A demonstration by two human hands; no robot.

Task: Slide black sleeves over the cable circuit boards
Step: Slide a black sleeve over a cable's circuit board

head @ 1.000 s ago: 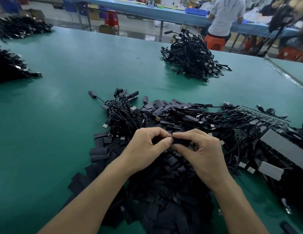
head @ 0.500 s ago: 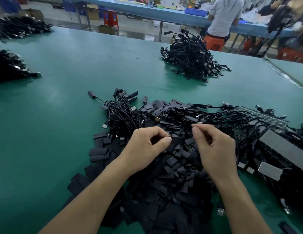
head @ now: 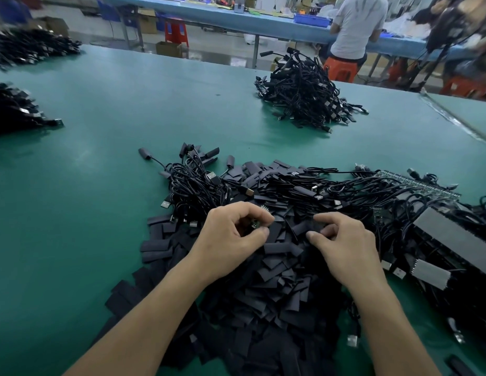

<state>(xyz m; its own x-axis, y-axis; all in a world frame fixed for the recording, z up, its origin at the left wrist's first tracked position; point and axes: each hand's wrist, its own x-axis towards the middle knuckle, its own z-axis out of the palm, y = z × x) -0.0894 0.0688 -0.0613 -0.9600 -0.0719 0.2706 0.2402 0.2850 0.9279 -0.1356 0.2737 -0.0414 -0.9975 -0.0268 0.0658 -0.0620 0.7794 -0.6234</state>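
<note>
On my feed the left hand (head: 231, 237) is curled nearly closed. Its thumb and fingertips pinch a small green circuit board (head: 255, 225) that only just peeks out between them (the fingers hide most of it). The right hand (head: 345, 248) sits a little to the right, not touching the left. Its fingers are bent, and thumb and forefinger nip a black sleeve (head: 316, 227) at the top of the heap.

Both hands hover over the near middle of the green table (head: 87, 185), right above a big pile of sleeves (head: 277, 283) that spreads toward me between the forearms. Just beyond the left hand lies a tangle of cables (head: 198, 188). More of them run off to the right, over a strip of boards (head: 418, 183) and some flat grey blocks (head: 453, 234) that I cannot identify.

Well apart, on the far side of the table, stands a second cable heap (head: 301, 96), and two more dark heaps (head: 14, 112) sit at the left edge. Past the table a person in a white shirt (head: 355, 25) sits on an orange stool (head: 341, 70) at a blue bench (head: 209, 14), back to me.
</note>
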